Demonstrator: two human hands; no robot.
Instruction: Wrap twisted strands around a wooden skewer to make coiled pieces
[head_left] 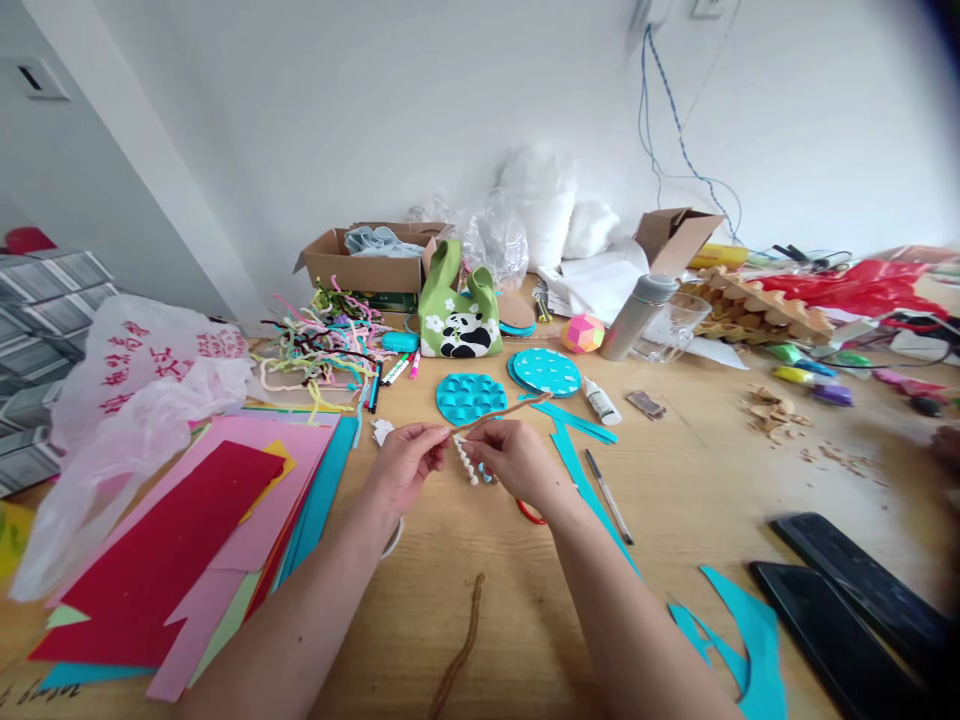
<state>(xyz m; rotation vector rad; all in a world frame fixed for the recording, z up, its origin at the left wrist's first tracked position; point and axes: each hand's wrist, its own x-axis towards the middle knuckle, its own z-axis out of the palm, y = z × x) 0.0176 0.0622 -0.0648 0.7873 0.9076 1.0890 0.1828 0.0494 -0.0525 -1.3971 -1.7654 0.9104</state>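
Between my hands stretches a brown pipe cleaner (499, 413), its free end pointing up and right. My left hand (411, 462) pinches it near its left end. The fingers of my right hand (517, 458) close on it a little further right. A white twisted strand (466, 462) hangs down between the hands; how it is attached I cannot tell. Just behind lies a teal disc with a scalloped pattern (471, 398). Red-handled scissors (531, 512) are partly hidden under my right wrist. Another brown pipe cleaner (466, 640) lies on the table between my forearms.
Coloured paper sheets (180, 540) and a plastic bag (150, 370) cover the left. Behind stand a pipe cleaner pile (330, 335), a green panda bag (459, 315) and a steel flask (637, 318). A glue bottle (601, 400), pen (609, 497), teal scraps (750, 630) and phones (832, 635) lie rightward.
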